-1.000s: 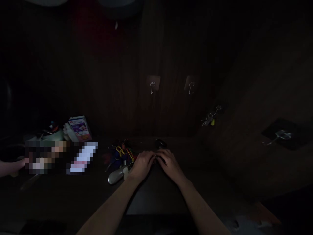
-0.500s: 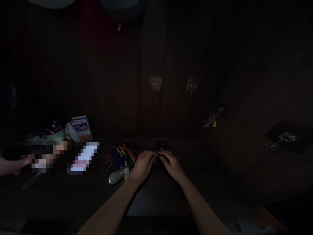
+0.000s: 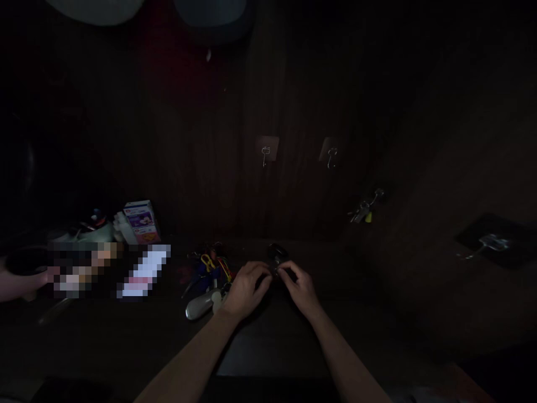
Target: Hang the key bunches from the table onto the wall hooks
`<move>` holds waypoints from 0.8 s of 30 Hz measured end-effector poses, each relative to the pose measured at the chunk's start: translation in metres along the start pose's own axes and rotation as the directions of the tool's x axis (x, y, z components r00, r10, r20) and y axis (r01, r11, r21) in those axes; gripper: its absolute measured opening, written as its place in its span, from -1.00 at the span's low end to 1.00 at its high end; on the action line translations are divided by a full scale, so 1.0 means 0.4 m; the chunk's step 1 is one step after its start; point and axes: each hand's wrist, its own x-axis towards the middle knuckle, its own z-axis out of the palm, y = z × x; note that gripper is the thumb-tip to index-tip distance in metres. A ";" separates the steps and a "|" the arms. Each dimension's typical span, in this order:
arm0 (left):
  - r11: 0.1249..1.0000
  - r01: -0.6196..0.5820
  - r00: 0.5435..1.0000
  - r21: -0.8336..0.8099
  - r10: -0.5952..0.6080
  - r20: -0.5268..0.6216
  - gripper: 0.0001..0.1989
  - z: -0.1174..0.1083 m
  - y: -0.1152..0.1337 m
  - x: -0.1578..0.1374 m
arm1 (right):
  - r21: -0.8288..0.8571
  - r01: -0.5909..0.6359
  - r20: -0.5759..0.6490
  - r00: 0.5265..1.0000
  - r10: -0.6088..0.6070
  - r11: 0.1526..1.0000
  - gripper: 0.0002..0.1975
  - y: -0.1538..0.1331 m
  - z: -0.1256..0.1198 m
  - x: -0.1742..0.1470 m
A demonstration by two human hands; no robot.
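The dark wooden wall fills most of the frame, with two small hooks at its middle and a bunch of keys hanging on another hook to the right. Below it, the dark table carries a heap of coloured keys just left of centre and a pale oval thing under my left wrist. At lower centre my left hand and right hand meet, fingertips of both pinched on a small dark object; it is too dim to say what it is. I judge it light, hard and rigid, probably smooth, so best held by its edges with fingertips. Compared with a second ago, my hands have lifted off the table and curled tighter around it.
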 end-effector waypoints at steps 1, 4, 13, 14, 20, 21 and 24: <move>1.000 0.006 1.000 -0.005 -0.006 -0.010 -0.88 0.000 0.001 0.001 | -0.002 0.019 -0.009 1.000 -0.019 1.000 -0.82 0.000 0.001 -0.001; 1.000 0.027 0.999 -0.009 -0.028 -0.041 -0.90 0.001 -0.001 0.001 | -0.011 0.079 -0.008 0.997 -0.079 0.997 -0.84 -0.004 0.008 -0.002; 0.998 0.039 0.996 -0.046 -0.043 -0.081 -0.88 -0.004 -0.007 -0.003 | 0.221 -0.020 0.087 0.996 0.001 0.975 -0.83 -0.042 0.013 0.000; 0.998 0.039 0.996 -0.054 -0.043 -0.083 -0.88 -0.006 -0.006 -0.003 | 0.261 -0.065 0.129 0.991 0.031 0.963 -0.83 -0.044 0.012 0.000; 0.997 0.048 0.990 -0.061 -0.055 -0.128 -0.85 -0.006 -0.011 -0.005 | 0.448 -0.260 0.268 0.952 0.148 0.855 -0.82 -0.047 0.015 -0.004; 0.997 0.051 0.989 -0.056 -0.058 -0.134 -0.85 -0.004 -0.014 -0.006 | 0.467 -0.278 0.285 0.946 0.154 0.839 -0.80 -0.050 0.016 -0.005; 0.996 0.074 0.981 -0.044 -0.081 -0.179 -0.87 0.000 -0.019 -0.007 | 0.475 -0.310 0.314 0.934 0.170 0.824 -0.76 -0.059 0.019 -0.005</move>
